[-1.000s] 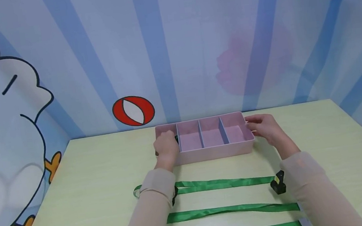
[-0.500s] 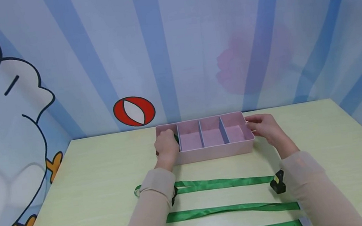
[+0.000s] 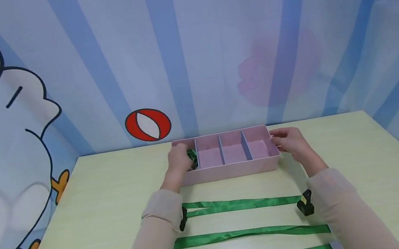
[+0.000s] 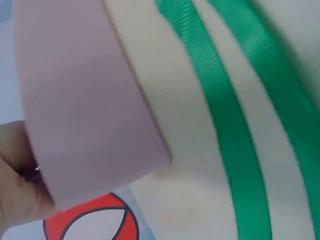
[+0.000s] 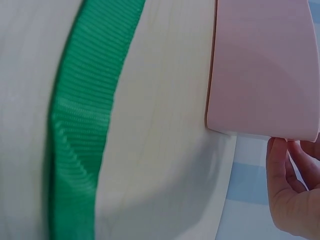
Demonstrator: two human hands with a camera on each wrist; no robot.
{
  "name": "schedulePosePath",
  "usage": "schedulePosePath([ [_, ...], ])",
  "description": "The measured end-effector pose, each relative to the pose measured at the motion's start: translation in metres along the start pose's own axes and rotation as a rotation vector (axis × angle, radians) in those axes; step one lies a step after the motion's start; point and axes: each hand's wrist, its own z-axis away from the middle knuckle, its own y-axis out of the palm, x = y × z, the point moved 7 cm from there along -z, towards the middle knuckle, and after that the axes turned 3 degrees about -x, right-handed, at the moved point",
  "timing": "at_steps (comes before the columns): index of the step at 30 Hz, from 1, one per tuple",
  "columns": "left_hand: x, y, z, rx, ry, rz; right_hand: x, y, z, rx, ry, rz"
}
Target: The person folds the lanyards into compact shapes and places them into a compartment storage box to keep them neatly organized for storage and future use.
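Observation:
A pink box (image 3: 233,170) with several compartments stands near the table's back edge. My left hand (image 3: 177,160) reaches down into its leftmost compartment, fingertips hidden by the front wall. Beside those fingers, inside the compartment, lies a bunched green ribbon (image 3: 193,158) with dark parts. In the left wrist view, the thumb and finger (image 4: 20,200) show past the box's edge, with a small shiny bit between them. My right hand (image 3: 291,143) touches the box's right end; in the right wrist view its fairly straight fingertips (image 5: 277,150) rest against the end wall.
Several flat green ribbons (image 3: 250,233) lie across the pale table (image 3: 84,221) in front of the box, their left ends behind my sleeve. A pale tag (image 3: 336,245) ends one. A black device (image 3: 305,203) sits by my right sleeve. A printed backdrop (image 3: 206,57) rises behind.
My left hand and forearm have shifted slightly left, so more of the green bunch in the compartment shows. The right hand and box hold nearly the same place.

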Motion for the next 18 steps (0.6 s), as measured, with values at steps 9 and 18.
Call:
schedulePosePath([
  [9, 0.012, -0.036, 0.005, 0.008, 0.094, 0.283, 0.001, -0.002, 0.005, 0.029, -0.053, 0.028],
  [18, 0.045, -0.058, 0.012, 0.032, 0.063, 0.322, 0.009, -0.021, 0.018, 0.094, -0.094, 0.070],
])
